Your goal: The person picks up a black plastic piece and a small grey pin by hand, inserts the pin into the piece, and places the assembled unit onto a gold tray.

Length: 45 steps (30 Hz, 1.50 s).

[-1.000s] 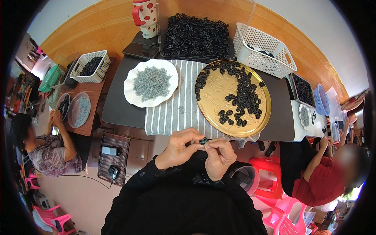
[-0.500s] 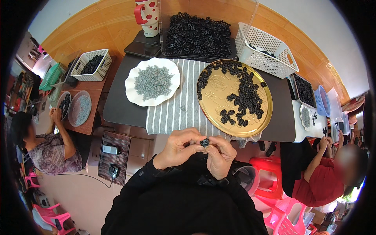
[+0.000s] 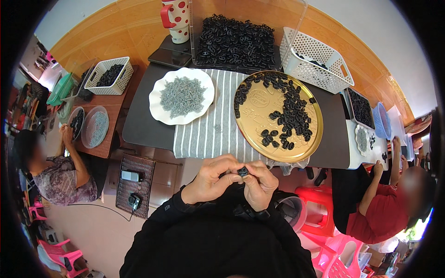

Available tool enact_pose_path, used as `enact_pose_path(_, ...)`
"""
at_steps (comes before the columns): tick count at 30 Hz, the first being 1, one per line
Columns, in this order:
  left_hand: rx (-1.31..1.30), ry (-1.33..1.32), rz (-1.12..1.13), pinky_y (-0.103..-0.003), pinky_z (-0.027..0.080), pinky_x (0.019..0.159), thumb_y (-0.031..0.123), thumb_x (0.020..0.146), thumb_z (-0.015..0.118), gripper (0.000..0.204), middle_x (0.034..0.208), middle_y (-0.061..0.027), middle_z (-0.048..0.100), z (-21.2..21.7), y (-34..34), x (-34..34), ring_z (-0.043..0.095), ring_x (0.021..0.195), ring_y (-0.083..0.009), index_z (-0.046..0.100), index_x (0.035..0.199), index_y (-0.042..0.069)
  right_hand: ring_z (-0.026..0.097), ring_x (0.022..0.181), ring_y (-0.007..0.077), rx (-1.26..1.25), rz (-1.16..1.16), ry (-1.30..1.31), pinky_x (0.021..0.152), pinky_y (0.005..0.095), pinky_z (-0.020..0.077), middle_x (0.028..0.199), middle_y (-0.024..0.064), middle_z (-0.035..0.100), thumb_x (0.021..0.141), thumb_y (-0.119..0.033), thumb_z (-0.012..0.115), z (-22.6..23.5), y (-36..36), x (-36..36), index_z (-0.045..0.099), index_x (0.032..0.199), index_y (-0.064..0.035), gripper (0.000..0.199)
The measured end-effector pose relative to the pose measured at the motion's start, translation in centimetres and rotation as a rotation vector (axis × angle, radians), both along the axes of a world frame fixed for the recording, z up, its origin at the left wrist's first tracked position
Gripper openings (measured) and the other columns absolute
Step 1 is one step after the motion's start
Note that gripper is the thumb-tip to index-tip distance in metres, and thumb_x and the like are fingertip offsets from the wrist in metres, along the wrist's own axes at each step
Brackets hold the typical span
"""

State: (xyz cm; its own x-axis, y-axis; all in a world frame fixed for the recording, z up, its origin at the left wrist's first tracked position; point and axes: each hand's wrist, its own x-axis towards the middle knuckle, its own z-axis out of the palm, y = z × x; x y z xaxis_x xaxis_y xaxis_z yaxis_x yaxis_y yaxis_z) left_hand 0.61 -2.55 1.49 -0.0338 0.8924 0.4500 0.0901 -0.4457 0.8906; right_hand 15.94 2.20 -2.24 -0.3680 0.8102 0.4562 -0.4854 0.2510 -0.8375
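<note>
Both hands meet just in front of the table's near edge, pinching one small black oval plastic part [image 3: 242, 171] between them. My left hand [image 3: 214, 177] grips it from the left with thumb and fingertips. On the other side, my right hand [image 3: 260, 184] holds it with the thumb below and the fingers curled. Beyond the hands, a round gold tray [image 3: 252, 118] carries many similar black parts [image 3: 296, 118]. A white scalloped plate [image 3: 157, 111] to its left bears a heap of small grey screw-like pieces [image 3: 182, 96].
A striped cloth [image 3: 199, 141] lies under plate and tray. Behind stand a clear bin of black parts [image 3: 235, 44], a white basket [image 3: 315, 69] and a dotted tumbler [image 3: 178, 23]. A person [image 3: 58, 171] works at left, another [image 3: 380, 208] at right. A red stool [image 3: 317, 208] stands nearby.
My hands stay together, with the black part turned slightly between the fingertips. The person at right has spread their hands apart over the white table.
</note>
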Motion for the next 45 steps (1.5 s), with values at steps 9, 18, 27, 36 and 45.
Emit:
enact_pose_path(9, -0.033, -0.058, 0.034, -0.026, 0.048, 0.059, -0.005, 0.084, 0.066, 0.023, 0.083, -0.0094, 0.062, -1.2, 0.0, 0.6, 0.061, 0.068, -0.0148, 0.065, 0.108, -0.003, 0.06, 0.078, 0.0148, 0.045, -0.033, 0.031, 0.07, 0.0261, 0.0493, 0.097, 0.0129, 0.061, 0.09, 0.009, 0.059, -0.3, -0.1, -0.1, 0.062, 0.112, 0.0039, 0.023)
enact_pose_path(18, 0.019, 0.075, 0.099, -0.026, 0.049, 0.062, -0.004, 0.083, 0.068, 0.031, 0.084, -0.0076, 0.062, -0.6, 0.3, -0.4, 0.06, 0.071, -0.0134, 0.065, 0.114, -0.001, 0.058, 0.082, 0.0119, -0.115, 0.017, -0.079, 0.073, 0.0236, 0.0475, 0.098, 0.0091, 0.061, 0.089, 0.007, 0.06, 1.5, 0.7, 0.1, 0.061, 0.111, 0.0041, 0.023)
enact_pose_path(27, -0.159, -0.027, 0.158, -0.022, 0.042, 0.055, -0.004, 0.08, 0.069, 0.039, 0.079, -0.0049, 0.061, -1.5, 0.4, -1.9, 0.052, 0.062, -0.0085, 0.063, 0.119, -0.001, 0.063, 0.065, 0.0087, -0.345, 0.41, -0.83, 0.057, 0.0223, 0.0504, 0.077, 0.0024, 0.067, 0.085, -0.006, 0.067, 9.0, 9.8, 3.6, 0.065, 0.094, -0.001, 0.01)
enact_pose_path(36, -0.134, -0.025, 0.14, -0.023, 0.039, 0.052, 0.0, 0.082, 0.068, 0.028, 0.078, -0.0055, 0.061, -1.5, -0.3, -2.8, 0.051, 0.06, -0.0086, 0.067, 0.11, -0.001, 0.065, 0.066, 0.0143, -0.197, -0.351, -0.482, 0.054, 0.0212, 0.0507, 0.083, 0.0114, 0.068, 0.089, -0.004, 0.06, 16.0, 26.8, 3.6, 0.058, 0.113, 0.0053, 0.025)
enact_pose_path(45, -0.047, -0.033, 0.109, -0.027, 0.047, 0.059, -0.005, 0.084, 0.062, 0.033, 0.086, -0.0123, 0.065, 3.6, -2.3, -3.4, 0.059, 0.07, -0.0176, 0.062, 0.117, -0.004, 0.063, 0.061, 0.0184, 0.236, 0.267, -1.161, 0.056, 0.0309, 0.0469, 0.069, 0.0083, 0.064, 0.082, -0.01, 0.067, 10.3, 16.9, 0.4, 0.065, 0.091, 0.0033, 0.016)
